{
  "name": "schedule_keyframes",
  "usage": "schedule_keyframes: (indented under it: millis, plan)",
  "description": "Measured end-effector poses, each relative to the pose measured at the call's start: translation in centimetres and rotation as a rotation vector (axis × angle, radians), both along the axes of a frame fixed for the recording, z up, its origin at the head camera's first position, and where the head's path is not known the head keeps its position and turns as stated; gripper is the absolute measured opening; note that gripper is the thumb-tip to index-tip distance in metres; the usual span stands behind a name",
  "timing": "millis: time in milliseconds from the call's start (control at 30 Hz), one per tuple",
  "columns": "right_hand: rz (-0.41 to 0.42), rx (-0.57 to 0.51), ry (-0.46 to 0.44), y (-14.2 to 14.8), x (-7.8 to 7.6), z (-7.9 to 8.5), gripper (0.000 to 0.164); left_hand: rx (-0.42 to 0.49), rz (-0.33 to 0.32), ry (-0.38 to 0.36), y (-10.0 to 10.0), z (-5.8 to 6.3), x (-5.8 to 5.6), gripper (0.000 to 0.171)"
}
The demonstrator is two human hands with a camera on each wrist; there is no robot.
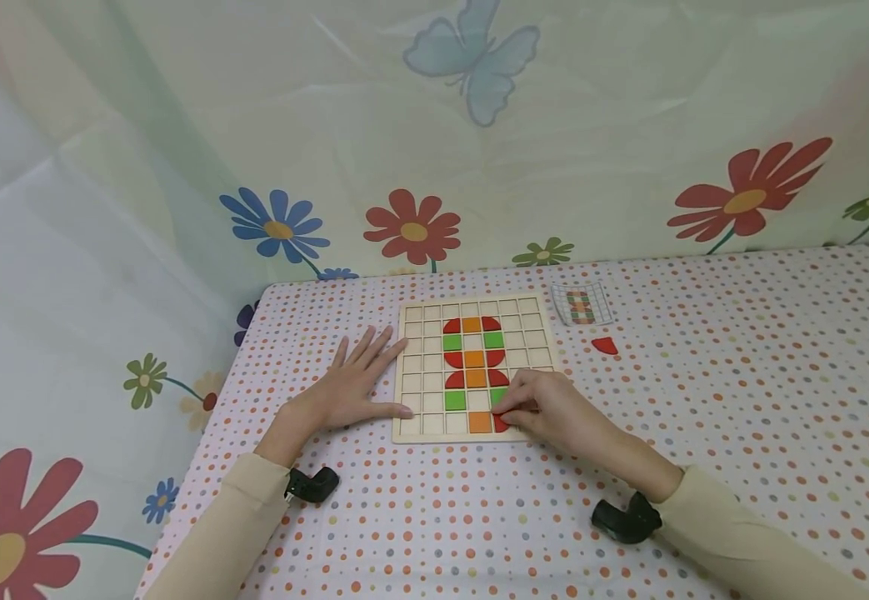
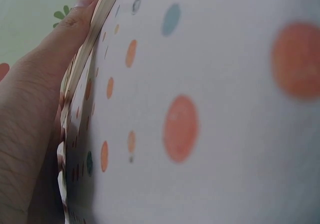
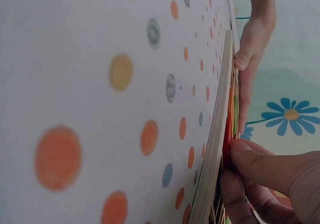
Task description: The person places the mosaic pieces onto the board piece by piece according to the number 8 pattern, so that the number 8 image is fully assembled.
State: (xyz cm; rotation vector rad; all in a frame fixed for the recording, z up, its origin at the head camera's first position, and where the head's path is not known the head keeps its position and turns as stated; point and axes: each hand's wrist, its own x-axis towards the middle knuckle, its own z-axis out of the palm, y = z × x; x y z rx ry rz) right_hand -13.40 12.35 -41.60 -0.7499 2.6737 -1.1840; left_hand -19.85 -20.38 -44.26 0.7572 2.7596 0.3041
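A square wooden grid board (image 1: 412, 383) lies on the table, with red, orange and green flat pieces set in its middle columns. My right hand (image 1: 554, 408) has its thumb and fingertips on a red curved-edge piece (image 1: 501, 425) in the bottom row, pinching it beside an orange square (image 1: 481, 422). In the right wrist view this red piece (image 3: 227, 141) sits at the fingertips, low against the board. My left hand (image 1: 347, 392) is spread at the board's left side, thumb and index finger touching its edge. The left wrist view shows the thumb (image 2: 75, 21) against the rim.
A small pattern card (image 1: 591, 302) with a similar coloured design lies just past the board's upper right corner. Below it rests a loose red piece (image 1: 605, 345). A dotted cloth (image 1: 434, 517) covers the table, and a flowered curtain (image 1: 599, 150) hangs behind.
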Motion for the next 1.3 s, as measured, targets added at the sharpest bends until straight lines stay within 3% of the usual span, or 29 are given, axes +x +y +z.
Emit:
schedule_keyframes:
  millis: [300,500,767,967,1300]
  plan:
    - [-0.001,0.005,0.009,0.4,0.0,-0.1,0.015,-0.003,0.004,0.000,0.0,-0.2,-0.1,0.110]
    - [-0.069,0.038,0.026,2.1,-0.3,0.9,0.014,-0.013,0.000,-0.002,0.0,-0.3,-0.1,0.110]
    - [-0.216,0.137,0.094,7.6,-2.9,2.1,0.021,-0.005,0.001,0.005,0.1,-0.2,-0.1,0.110]
    - [-0.246,0.199,0.085,11.4,-5.0,1.6,0.028,0.000,-0.001,0.005,-0.2,-0.2,-0.1,0.110]
    - [-0.270,0.232,0.040,12.2,-6.2,0.4,0.026,0.003,0.000,0.000,-0.2,-0.5,-0.3,0.109]
